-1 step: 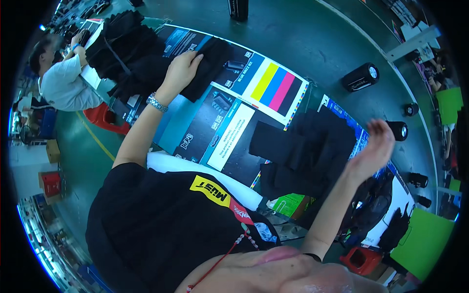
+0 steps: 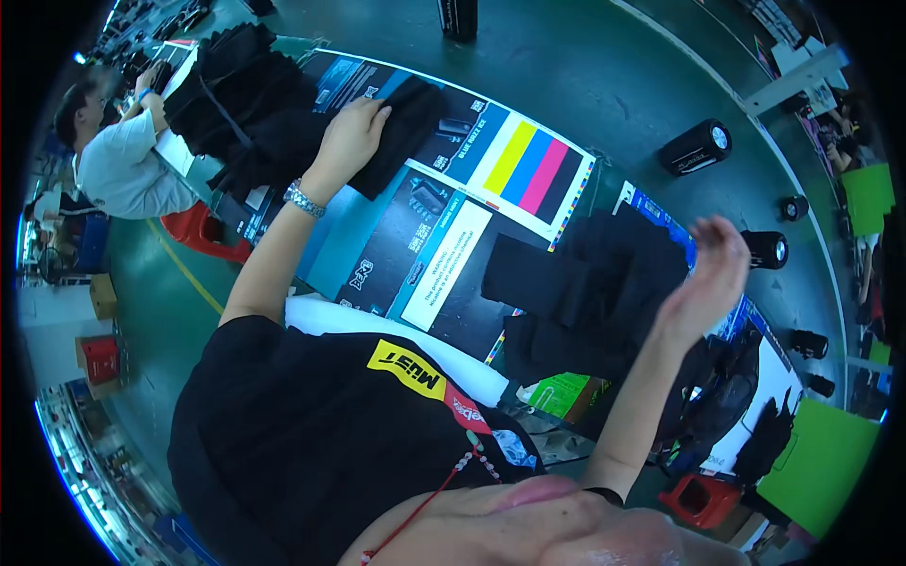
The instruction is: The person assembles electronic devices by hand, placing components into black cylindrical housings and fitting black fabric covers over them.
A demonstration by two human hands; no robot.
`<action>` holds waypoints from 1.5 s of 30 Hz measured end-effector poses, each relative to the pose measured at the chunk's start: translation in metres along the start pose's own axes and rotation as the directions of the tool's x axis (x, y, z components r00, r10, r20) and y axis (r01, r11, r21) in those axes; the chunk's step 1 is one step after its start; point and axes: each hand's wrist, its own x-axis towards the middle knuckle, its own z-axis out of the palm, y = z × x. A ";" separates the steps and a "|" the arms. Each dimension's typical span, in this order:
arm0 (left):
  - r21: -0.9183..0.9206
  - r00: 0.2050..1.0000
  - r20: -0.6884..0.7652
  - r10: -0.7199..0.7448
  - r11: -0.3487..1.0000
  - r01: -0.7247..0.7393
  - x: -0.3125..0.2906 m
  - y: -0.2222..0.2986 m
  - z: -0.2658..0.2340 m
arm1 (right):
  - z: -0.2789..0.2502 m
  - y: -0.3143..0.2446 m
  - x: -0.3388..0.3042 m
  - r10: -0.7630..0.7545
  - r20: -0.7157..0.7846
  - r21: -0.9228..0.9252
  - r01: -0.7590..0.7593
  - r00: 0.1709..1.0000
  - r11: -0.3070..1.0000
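On the right, a pile of black cloth [image 2: 604,283] lies beside printed sheets [image 2: 377,259] bearing a white panel [image 2: 445,264] of dark lettering. Over it, the right hand [image 2: 706,278] is raised, open. Farther left, the left hand [image 2: 354,141] rests on a black strip [image 2: 408,123], long axis near-left to far-right; whether it grips, I cannot tell.

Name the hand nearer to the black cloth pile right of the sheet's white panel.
Right. The right hand is raised by the right edge of the black cloth pile; the left hand is farther off, across the printed sheet, on another black cloth.
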 end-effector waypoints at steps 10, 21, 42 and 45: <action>-0.921 0.936 0.332 -0.117 0.174 0.348 0.013 0.100 -0.049 | 0.064 0.017 -0.035 0.287 0.450 0.101 -0.368 0.846 0.924; -0.618 0.867 -0.232 0.441 0.622 -0.481 0.036 0.196 0.033 | 0.081 0.026 -0.040 0.416 0.469 0.447 -0.615 0.779 0.649; -0.747 0.391 0.591 0.706 0.297 0.594 0.082 0.345 0.122 | -0.102 0.037 0.080 0.407 -0.015 0.368 -0.373 0.913 0.851; -0.887 0.539 0.448 0.713 0.429 0.170 0.101 0.369 0.159 | -0.121 0.043 0.107 0.339 -0.020 0.029 -0.339 0.940 0.940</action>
